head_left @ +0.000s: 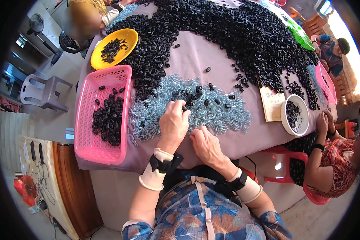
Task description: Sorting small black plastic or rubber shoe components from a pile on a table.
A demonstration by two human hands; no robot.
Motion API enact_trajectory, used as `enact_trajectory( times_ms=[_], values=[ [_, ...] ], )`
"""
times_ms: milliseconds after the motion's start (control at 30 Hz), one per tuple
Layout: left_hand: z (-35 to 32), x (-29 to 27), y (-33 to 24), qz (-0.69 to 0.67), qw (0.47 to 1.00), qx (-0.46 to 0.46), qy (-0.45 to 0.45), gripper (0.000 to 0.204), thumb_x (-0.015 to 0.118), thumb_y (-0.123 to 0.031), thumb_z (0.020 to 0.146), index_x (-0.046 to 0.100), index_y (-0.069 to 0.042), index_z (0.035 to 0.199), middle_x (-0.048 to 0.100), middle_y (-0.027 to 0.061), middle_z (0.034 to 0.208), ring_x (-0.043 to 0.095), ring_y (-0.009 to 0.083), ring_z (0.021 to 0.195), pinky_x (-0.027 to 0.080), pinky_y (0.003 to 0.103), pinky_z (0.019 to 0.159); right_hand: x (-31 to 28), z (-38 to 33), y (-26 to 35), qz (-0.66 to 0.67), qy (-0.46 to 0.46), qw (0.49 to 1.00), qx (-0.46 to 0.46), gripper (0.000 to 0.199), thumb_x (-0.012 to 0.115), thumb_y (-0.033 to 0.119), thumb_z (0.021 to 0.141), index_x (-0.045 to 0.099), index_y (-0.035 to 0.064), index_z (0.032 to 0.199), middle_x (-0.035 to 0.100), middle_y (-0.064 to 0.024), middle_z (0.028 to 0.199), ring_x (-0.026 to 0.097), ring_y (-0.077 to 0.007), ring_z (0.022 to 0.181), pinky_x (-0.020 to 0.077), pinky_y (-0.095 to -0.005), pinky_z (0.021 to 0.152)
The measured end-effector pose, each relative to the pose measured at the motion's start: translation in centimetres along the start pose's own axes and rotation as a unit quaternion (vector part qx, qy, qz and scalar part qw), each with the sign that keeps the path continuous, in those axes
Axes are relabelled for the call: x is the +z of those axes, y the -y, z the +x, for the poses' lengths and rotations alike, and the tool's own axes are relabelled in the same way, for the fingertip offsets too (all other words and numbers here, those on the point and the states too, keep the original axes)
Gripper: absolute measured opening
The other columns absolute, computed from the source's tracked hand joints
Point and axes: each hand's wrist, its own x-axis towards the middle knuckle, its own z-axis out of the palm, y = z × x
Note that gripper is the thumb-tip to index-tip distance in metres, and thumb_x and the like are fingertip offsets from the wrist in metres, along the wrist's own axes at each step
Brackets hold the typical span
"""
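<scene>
At centre, head view: springs [196, 112], a clear-blue heap on the surface [196, 56].
Left hand [174, 122]: on the springs, fingers curled narrow, pinching a black cap [184, 107].
Right hand [204, 144]: at 5 o'clock of the left, fingers bent on the heap's edge; hold unclear.
Pink basket [86, 108]: at 9 o'clock, caps inside.
Yellow bowl [128, 38]: at 11 o'clock.
Cap pile [244, 32]: at 12 o'clock.
</scene>
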Motion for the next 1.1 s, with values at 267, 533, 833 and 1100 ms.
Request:
enact_trajectory(
  times_ms=[267,533,833,1100],
  values=[
    [-0.2,0.0,-0.6,0.047,0.997,-0.01,0.053,0.02,0.062,-0.009,0.077,0.052,-0.007,0.094,0.052,0.0124,0.091,0.058,0.034,0.077,0.048,0.042,0.067,-0.3,-0.1,-0.7,0.074,-0.053,0.995,-0.046,0.014,0.058,-0.001,0.076,0.05,0.0023,0.087,0.053,-0.0111,0.081,0.056,-0.0282,0.072,0.0472,-0.0357,0.059],
    [-0.8,-0.3,-0.4,0.005,0.999,0.043,0.014,0.022,0.056,0.002,0.073,0.053,-0.007,0.092,0.054,0.0115,0.085,0.058,0.0277,0.069,0.048,0.036,0.06,-0.8,-0.1,-0.5,0.125,-0.08,0.989,-0.008,0.02,0.055,-0.006,0.075,0.051,0.0023,0.093,0.053,-0.0128,0.083,0.057,-0.0312,0.075,0.0475,-0.0357,0.061],
    [-4.8,-1.3,-0.4,-0.332,0.926,-0.152,0.096,0.017,0.062,0.006,0.076,0.06,0.0,0.091,0.052,0.0009,0.082,0.055,0.0069,0.063,0.047,0.02,0.053,-1.1,0.1,-0.9,0.234,-0.105,0.964,0.072,0.012,0.057,-0.005,0.08,0.056,0.0003,0.09,0.057,-0.0123,0.082,0.059,-0.0257,0.072,0.047,-0.031,0.063],
    [-6.6,-0.7,-0.9,-0.4,0.883,-0.204,0.133,0.014,0.056,0.005,0.085,0.055,0.001,0.098,0.057,0.0009,0.075,0.058,0.0064,0.064,0.051,0.021,0.057,-0.9,-0.3,-0.2,0.337,-0.076,0.922,0.176,0.009,0.056,-0.002,0.084,0.058,0.0011,0.092,0.056,-0.0049,0.079,0.053,-0.0092,0.062,0.0435,-0.0223,0.054]
  ],
)
